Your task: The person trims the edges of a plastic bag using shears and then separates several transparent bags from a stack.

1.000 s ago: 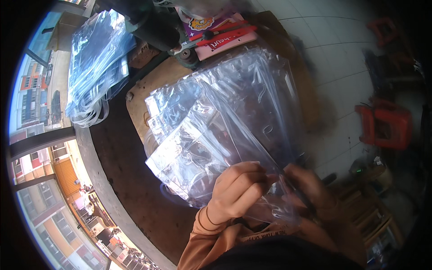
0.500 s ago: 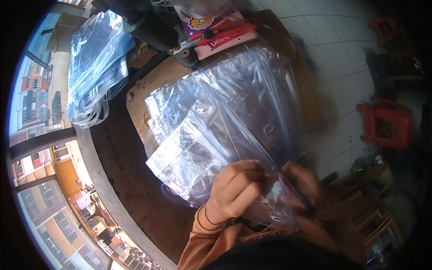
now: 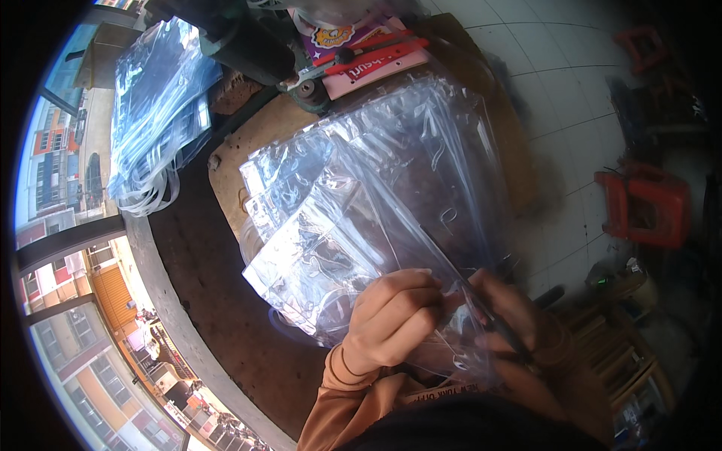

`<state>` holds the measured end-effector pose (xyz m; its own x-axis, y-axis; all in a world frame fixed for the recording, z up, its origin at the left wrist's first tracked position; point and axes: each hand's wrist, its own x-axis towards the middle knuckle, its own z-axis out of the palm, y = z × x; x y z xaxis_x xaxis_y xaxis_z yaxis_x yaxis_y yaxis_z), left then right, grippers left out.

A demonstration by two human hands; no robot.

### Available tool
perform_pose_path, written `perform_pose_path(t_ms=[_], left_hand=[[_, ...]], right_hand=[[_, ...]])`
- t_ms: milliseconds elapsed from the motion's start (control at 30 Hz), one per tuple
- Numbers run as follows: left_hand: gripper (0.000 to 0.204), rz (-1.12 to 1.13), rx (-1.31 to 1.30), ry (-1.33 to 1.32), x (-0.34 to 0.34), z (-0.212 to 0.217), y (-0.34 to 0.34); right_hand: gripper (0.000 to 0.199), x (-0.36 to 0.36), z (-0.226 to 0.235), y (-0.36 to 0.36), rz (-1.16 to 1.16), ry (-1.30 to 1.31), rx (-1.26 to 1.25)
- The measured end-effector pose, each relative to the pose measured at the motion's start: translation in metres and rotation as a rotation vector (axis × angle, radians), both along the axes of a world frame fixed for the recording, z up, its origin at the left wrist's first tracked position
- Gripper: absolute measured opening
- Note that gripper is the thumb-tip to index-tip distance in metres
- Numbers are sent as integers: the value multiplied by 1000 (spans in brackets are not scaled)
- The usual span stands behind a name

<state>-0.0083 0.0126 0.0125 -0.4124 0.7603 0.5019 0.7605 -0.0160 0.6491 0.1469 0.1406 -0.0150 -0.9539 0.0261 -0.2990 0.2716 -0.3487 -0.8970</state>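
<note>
Close to my body, my left hand (image 3: 395,317) is closed in a pinch on the edge of a clear plastic bag (image 3: 320,244). Opposite it, my right hand (image 3: 505,304) has its fingers curled round the same bag's right side, partly hidden behind film and in shadow. A dark narrow strip or edge runs slantwise past the right fingers; its kind I cannot make out. Under the held bag lies a pile of clear plastic bags (image 3: 459,161) on the brown work table (image 3: 229,180). What is between the left fingertips is too small to tell.
Beyond the pile, red-handled scissors (image 3: 376,54) lie on pink and purple packaging, beside a dark machine (image 3: 252,49). More clear bags with looped handles (image 3: 158,113) lie at the far left by a window. Red stools (image 3: 647,203) stand on the tiled floor to the right.
My hands stay almost in place, still gripping the bag. The view has shifted very slightly; the bags lie as before.
</note>
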Motion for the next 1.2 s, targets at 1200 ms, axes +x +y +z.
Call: perform_pose_path(t_ms=[1200], left_hand=[[20, 15, 44, 7, -9, 3, -5]], right_hand=[[61, 0, 5, 10, -379, -163, 318]])
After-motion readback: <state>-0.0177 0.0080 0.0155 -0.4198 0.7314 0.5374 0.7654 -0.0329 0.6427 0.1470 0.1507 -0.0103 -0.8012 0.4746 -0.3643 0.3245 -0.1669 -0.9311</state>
